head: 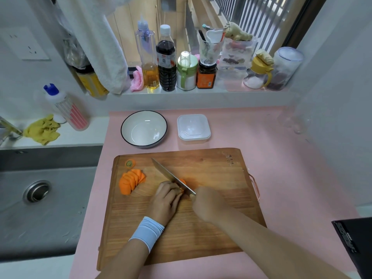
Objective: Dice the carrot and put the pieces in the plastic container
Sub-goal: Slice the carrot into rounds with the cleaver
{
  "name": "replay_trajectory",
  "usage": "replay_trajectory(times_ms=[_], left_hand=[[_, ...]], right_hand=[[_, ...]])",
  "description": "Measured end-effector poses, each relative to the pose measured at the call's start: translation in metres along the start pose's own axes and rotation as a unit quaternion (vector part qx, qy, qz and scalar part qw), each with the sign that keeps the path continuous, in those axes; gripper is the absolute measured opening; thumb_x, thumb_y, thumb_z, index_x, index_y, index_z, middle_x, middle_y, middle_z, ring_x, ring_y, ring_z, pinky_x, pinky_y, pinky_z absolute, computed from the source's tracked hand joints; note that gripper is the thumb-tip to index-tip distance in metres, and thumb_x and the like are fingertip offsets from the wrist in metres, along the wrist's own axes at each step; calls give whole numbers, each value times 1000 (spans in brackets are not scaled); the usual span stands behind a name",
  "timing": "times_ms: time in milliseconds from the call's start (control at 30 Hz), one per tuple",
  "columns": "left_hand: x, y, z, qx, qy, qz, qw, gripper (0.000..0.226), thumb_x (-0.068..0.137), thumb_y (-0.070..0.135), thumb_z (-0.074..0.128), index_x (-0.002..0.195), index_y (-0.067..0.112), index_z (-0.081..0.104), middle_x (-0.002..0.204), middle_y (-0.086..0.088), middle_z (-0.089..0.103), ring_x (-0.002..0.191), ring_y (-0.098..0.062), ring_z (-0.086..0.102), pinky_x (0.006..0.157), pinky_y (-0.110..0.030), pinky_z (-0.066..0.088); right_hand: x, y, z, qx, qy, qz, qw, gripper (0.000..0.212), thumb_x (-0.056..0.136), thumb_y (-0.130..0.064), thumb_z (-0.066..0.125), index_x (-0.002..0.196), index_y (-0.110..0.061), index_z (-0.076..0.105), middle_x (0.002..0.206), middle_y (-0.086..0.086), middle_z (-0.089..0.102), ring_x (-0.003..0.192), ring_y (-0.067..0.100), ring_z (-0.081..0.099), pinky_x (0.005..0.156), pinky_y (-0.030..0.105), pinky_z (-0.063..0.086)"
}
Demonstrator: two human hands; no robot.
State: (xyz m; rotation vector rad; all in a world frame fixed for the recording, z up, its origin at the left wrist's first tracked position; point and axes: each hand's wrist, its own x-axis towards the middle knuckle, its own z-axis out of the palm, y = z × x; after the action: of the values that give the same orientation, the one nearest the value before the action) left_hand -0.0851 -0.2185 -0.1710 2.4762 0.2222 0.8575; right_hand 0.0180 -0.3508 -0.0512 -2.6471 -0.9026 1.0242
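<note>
Right hand (209, 204) closed round the handle of the knife (173, 177); handle itself hidden in the fist. Blade runs up and to the left from the hand, tip pointing toward the board's far left corner. Left hand (167, 198) sits just left of the blade, fingers curled down, pinning a carrot piece (182, 181) against the board; only a bit of orange shows at the fingertips and just past the blade. Pale blue wristband (147, 231) on the left wrist. Both hands work near the middle of the wooden cutting board (211, 234). On the board's left side, well apart from the hands, a fanned row of carrot slices (131, 181); just beyond it, the trimmed carrot end (130, 163). Past the board's far edge, on the pink mat (281, 158): the translucent square plastic container (193, 128), no carrot visible in it, and a white dark-rimmed bowl (128, 125) beside it on the left. Steel sink (50, 218) left of the mat.
</note>
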Motion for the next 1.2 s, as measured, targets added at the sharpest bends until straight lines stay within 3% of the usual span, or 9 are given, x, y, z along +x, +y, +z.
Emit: replay_trajectory(times_ms=[133,233,433,633,833,933,1200], left_hand=[[1,3,-3,4,-2,1,1000,14,93,14,63,88,4,71,95,-5,63,96,-21,57,93,-20,44],[2,1,-2,2,-9,3,1000,13,94,14,64,89,4,70,95,-5,64,95,-22,58,91,-24,45],[1,1,-1,-2,-1,-7,1000,5,89,8,70,87,4,70,91,-5,64,92,-23,60,88,-27,49],[0,1,-2,-10,7,-15,1000,13,92,15,66,85,5,69,90,-4,63,93,-20,59,92,-22,45],[2,4,-2,-15,16,-17,1000,13,92,15,64,86,5,70,89,-3,63,93,-18,57,95,-14,40],[2,5,-3,-19,18,-17,999,15,92,17,63,85,6,71,88,-4,63,92,-18,56,93,-16,42],[2,6,-5,-18,12,-19,1000,15,93,16,62,86,6,70,90,-3,63,94,-16,56,95,-12,38]], right_hand=[[1,0,0,5,-2,-4,1000,21,100,-22,47,88,-13,61,85,7,61,84,29,61,65,30,40],[-2,-1,-7,10,0,-13,1000,24,102,-27,44,86,-15,56,94,12,65,79,27,54,65,30,37],[-12,-3,-14,40,10,-26,999,30,103,-30,43,79,-18,56,78,-1,56,66,17,54,52,28,35],[-23,-12,-19,53,31,-28,998,28,103,-33,43,90,-18,62,81,-1,57,75,20,60,62,31,44],[-32,-14,-21,32,27,-26,999,32,104,-31,42,74,-24,47,73,-6,49,62,11,47,51,26,32],[-31,-14,-22,28,23,-23,999,34,104,-31,42,70,-25,45,74,-4,50,64,15,50,52,27,34],[-30,-18,-25,23,3,-17,1000,27,104,-29,43,82,-17,54,76,-1,53,65,14,52,50,25,36]])
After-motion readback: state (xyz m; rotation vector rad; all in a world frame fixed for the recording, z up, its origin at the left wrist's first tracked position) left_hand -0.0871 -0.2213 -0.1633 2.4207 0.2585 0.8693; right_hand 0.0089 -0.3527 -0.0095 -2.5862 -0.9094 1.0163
